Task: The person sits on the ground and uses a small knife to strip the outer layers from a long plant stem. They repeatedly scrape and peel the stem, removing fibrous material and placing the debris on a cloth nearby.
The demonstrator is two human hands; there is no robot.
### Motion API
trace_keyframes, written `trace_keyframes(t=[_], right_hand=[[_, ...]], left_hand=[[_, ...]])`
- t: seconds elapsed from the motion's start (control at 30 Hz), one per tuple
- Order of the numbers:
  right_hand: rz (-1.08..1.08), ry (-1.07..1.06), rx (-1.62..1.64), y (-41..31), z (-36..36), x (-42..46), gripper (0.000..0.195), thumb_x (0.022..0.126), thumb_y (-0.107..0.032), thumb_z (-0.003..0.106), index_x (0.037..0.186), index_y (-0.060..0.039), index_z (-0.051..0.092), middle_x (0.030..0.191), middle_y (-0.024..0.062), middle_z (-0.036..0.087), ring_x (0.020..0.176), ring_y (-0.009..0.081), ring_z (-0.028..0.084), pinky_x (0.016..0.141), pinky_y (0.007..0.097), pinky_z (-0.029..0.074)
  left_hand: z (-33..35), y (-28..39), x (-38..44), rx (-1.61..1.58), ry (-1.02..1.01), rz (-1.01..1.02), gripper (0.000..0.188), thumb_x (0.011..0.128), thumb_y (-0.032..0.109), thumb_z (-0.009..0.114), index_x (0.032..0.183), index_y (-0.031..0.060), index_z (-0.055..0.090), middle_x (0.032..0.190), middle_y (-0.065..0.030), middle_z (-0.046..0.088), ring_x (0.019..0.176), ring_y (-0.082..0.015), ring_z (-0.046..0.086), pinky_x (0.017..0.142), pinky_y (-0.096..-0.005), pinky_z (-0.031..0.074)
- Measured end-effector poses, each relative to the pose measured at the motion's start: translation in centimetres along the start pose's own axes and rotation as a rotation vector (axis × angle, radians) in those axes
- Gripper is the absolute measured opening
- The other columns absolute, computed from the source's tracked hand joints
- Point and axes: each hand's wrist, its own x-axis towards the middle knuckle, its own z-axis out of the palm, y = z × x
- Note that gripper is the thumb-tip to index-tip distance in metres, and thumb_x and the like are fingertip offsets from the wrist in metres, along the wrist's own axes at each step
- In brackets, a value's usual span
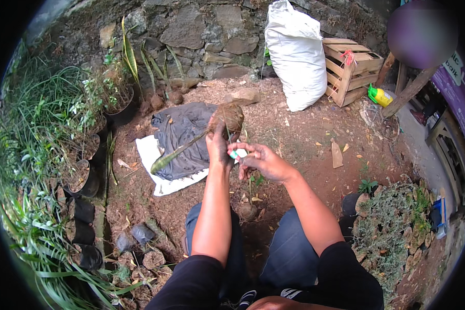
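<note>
My left hand (218,145) grips a round root ball (232,115) wrapped in brown fibre, raised above the ground. A long green snake plant leaf (178,152) slants from it to the lower left. Close beside it, my right hand (266,162) pinches a small green-and-white object (233,154) with a reddish end; its exact kind is unclear. Beneath and to the left lies a dark plastic sheet (186,135) over a white sack (164,188). Another fibre ball (248,212) with a small green shoot sits on the soil between my knees.
Several snake plant balls (175,97) stand by the stone wall (193,31). A full white sack (296,58) leans beside a wooden crate (350,73) and a yellow spray bottle (381,96). Potted plants (81,178) line the left; low plants (387,224) grow at right.
</note>
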Motion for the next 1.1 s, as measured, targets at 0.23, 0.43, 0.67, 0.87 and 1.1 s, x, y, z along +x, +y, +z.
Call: trace_keyframes(t=[0.23, 0.43, 0.67, 0.87, 1.1], right_hand=[[0.327, 0.145, 0.112, 1.3, -3.3, 0.2, 0.022, 0.101, -0.012, 0.048, 0.119, -0.0066, 0.060, 0.096, 0.0021, 0.063, 0.076, 0.0108, 0.056, 0.061, 0.0264, 0.044], [0.234, 0.062, 0.249, 1.9, -6.6, -1.0, 0.016, 0.100, -0.017, 0.054, 0.112, -0.0064, 0.057, 0.091, -0.0024, 0.054, 0.074, 0.0072, 0.048, 0.061, 0.0251, 0.040], [-0.013, 0.060, 0.584, 2.6, -7.1, -0.8, 0.010, 0.097, -0.010, 0.062, 0.097, -0.0115, 0.052, 0.082, -0.0013, 0.052, 0.066, 0.0071, 0.048, 0.057, 0.0256, 0.039], [0.058, 0.599, 0.507, 3.0, -10.3, -0.1, 0.010, 0.097, -0.014, 0.063, 0.100, -0.0081, 0.056, 0.074, -0.0020, 0.052, 0.052, 0.0072, 0.045, 0.044, 0.0225, 0.035], [-0.224, 0.613, -0.454, 0.3, 0.4, 0.5, 0.014, 0.090, -0.011, 0.072, 0.100, -0.0023, 0.067, 0.094, 0.0079, 0.069, 0.080, 0.0166, 0.066, 0.070, 0.0309, 0.055]], left_hand=[[-0.8, 0.1, 0.0, -0.194, -0.152, -0.286, 0.048, 0.099, 0.037, 0.044, 0.131, 0.0032, 0.055, 0.127, -0.0150, 0.065, 0.118, -0.0333, 0.061, 0.103, -0.0501, 0.048], [-0.9, -0.4, 0.1, -0.449, -0.244, -0.398, 0.052, 0.097, 0.035, 0.039, 0.131, -0.0007, 0.056, 0.130, -0.0229, 0.061, 0.118, -0.0408, 0.060, 0.107, -0.0568, 0.045], [-1.3, 0.3, -0.9, -0.476, -0.419, -0.370, 0.064, 0.099, 0.050, 0.033, 0.134, 0.0006, 0.052, 0.128, -0.0242, 0.061, 0.117, -0.0413, 0.060, 0.107, -0.0556, 0.046], [-0.2, -1.1, -0.4, 0.714, -0.240, -0.269, 0.051, 0.103, 0.040, 0.040, 0.129, -0.0020, 0.054, 0.120, -0.0161, 0.066, 0.110, -0.0277, 0.065, 0.095, -0.0426, 0.054], [-1.4, -4.8, 0.3, 0.572, -0.113, -0.352, 0.064, 0.101, 0.044, 0.048, 0.137, -0.0084, 0.040, 0.114, -0.0198, 0.062, 0.101, -0.0245, 0.066, 0.083, -0.0358, 0.057]])
